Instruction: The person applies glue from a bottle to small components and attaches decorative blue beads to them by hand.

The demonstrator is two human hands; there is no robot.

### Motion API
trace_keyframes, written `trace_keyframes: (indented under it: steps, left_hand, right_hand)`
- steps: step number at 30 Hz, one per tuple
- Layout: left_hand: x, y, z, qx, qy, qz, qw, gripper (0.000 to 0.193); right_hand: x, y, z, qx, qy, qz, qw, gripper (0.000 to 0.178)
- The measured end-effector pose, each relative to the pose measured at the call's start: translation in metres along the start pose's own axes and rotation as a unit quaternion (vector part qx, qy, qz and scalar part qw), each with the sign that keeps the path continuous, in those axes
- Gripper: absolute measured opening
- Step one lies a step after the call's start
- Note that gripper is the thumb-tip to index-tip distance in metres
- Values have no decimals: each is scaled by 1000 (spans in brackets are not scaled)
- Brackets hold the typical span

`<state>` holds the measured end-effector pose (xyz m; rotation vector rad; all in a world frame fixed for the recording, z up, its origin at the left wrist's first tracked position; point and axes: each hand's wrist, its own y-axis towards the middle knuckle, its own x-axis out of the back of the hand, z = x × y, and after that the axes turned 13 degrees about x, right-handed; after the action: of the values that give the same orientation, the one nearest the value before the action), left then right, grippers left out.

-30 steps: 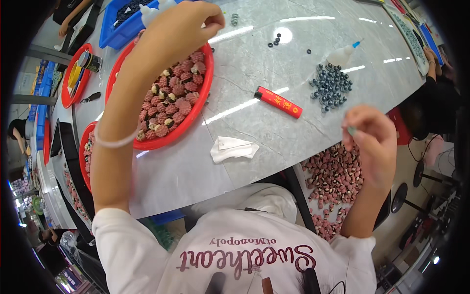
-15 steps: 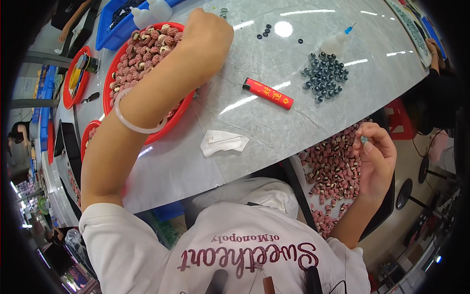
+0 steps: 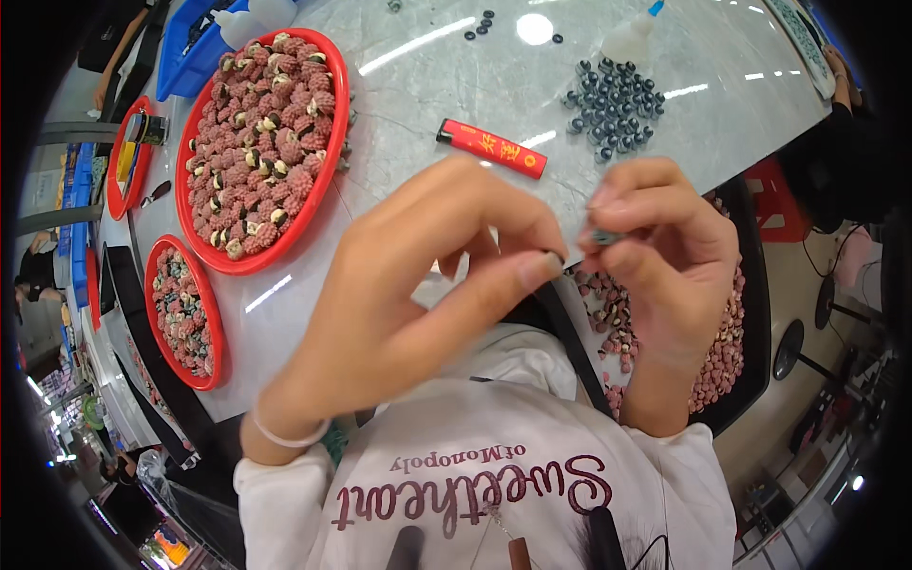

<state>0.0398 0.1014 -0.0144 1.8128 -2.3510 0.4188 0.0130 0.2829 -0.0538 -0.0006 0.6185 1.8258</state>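
My left hand (image 3: 408, 294), a pale bangle (image 3: 285, 439) on its wrist, is raised over the table's near edge. Thumb and forefinger are pinched, with a tiny dark spot at their tips that I cannot make out. Close by on the right, my right hand (image 3: 670, 256) grips a small grey-green piece (image 3: 605, 236) between thumb and fingers. The fingertips of both hands nearly meet. Beyond them lies a red stick-shaped item (image 3: 494, 149) with a black end, like a lighter. Shiny dark blue beads (image 3: 617, 109) are clustered farther back.
A large red tray (image 3: 339, 114) of pink bumpy pieces stands left, with a smaller red tray (image 3: 217, 351) nearer. Under my right hand, a black tray (image 3: 755, 361) holds more pink pieces. A white squeeze bottle (image 3: 627, 40) with a blue tip and several black rings (image 3: 483, 26) are farther back.
My left hand has come back from the table's far side to near my body. My right hand has moved left and up with the grey-green piece, meeting it.
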Motion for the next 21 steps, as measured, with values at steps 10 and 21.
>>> trace_keyframes:
  steps: [10,21]
  left_hand:
    - [-18,-29,22,-112,73,-163,977,14]
    - [-13,-44,26,-284,257,-236,893,16]
  right_hand:
    - [-20,-12,-8,163,-81,80,980,25]
    - [-38,-23,-7,119,17,80,990,21]
